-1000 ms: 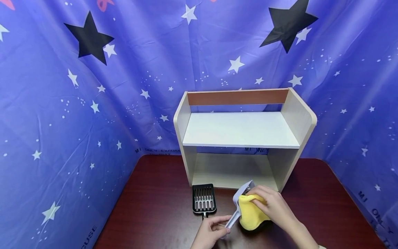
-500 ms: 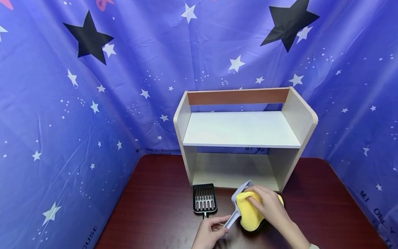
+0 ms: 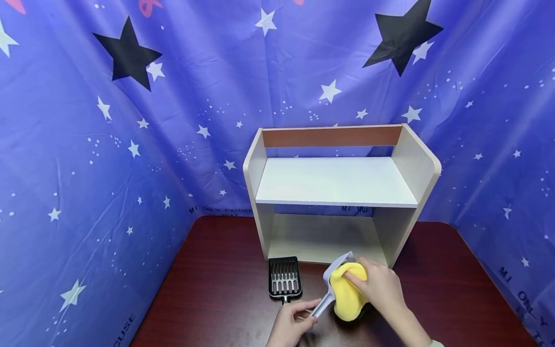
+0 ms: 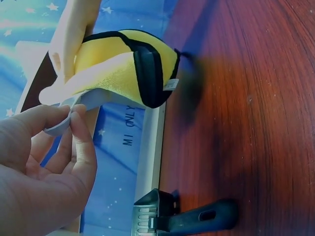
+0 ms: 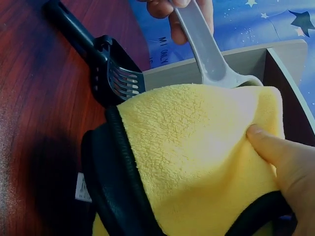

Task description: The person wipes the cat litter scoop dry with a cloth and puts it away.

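My left hand (image 3: 289, 322) pinches the end of the handle of a light grey scoop (image 3: 323, 304), between thumb and fingertips. The scoop is tilted, its head up and away toward the shelf. My right hand (image 3: 383, 289) grips a yellow fleecy cloth (image 3: 347, 295) with black edging, which is wrapped over the scoop's head and hides most of it. In the right wrist view the thumb presses on the cloth (image 5: 197, 147), and the grey handle (image 5: 204, 44) runs up to the left fingers. A white tag (image 4: 171, 84) hangs from the cloth's edge in the left wrist view.
A black slotted scoop (image 3: 284, 277) lies on the dark red table (image 3: 217, 289), left of the grey scoop, its handle toward the person. Behind stands a two-level wooden shelf (image 3: 334, 180). Blue star-patterned curtains (image 3: 208, 72) enclose the table.
The right hand has shifted slightly back and forth with the cloth over the scoop's head. A cloth flap seen right of the hand half a second ago is out of sight. The left hand stays nearly still.
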`<state>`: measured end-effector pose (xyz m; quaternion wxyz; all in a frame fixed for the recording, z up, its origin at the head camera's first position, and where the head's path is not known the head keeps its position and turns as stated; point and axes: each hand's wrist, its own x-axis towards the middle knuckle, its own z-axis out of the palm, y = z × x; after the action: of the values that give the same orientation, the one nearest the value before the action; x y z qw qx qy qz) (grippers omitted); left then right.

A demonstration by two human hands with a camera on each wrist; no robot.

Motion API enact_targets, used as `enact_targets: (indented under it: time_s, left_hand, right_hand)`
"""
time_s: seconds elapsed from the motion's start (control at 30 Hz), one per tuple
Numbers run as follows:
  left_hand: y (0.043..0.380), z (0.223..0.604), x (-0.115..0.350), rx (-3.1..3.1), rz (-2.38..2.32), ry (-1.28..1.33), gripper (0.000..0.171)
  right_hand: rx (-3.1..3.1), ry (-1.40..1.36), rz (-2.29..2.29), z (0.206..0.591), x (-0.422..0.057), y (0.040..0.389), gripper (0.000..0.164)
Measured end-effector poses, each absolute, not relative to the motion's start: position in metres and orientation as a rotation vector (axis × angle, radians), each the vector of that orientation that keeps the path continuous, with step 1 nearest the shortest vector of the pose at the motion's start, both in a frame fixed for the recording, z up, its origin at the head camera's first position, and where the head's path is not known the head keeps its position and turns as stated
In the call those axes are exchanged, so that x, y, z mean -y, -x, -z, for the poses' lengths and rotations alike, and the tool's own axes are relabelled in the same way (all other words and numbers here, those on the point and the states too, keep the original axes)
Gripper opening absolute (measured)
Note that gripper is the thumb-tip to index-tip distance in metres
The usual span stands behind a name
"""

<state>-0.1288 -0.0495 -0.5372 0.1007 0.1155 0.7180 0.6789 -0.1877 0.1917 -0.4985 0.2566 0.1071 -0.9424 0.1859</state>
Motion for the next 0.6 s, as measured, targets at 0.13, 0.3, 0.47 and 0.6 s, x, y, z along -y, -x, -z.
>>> enact_targets:
  time_s: [0.13, 0.3, 0.47, 0.6]
  left_hand:
    - [0.1297, 0.5375, 0.0507, -2.113, -2.002, -0.342, 0.036]
    - [0.1308, 0.5376, 0.0539, -2.103, -2.011, -0.365, 0.036]
    - [0.1319, 0.5358, 0.0546, -2.105, -2.016, -0.346, 0.036]
    - [0.1336, 0.5363, 0.053, -2.095, -2.014, -0.34, 0.035]
  right_hand:
    - [2.646, -0.381, -0.654, 0.4995, -0.194, 0.1883, 0.028]
    - [2.594, -0.543, -0.812, 0.5008, -0.1986, 0.1871, 0.015]
    - [2.454, -0.59, -0.786, 0.5019, -0.1984, 0.1892, 0.02]
    - [2.404, -0.513, -0.742, 0.5013, -0.1938, 0.1915, 0.025]
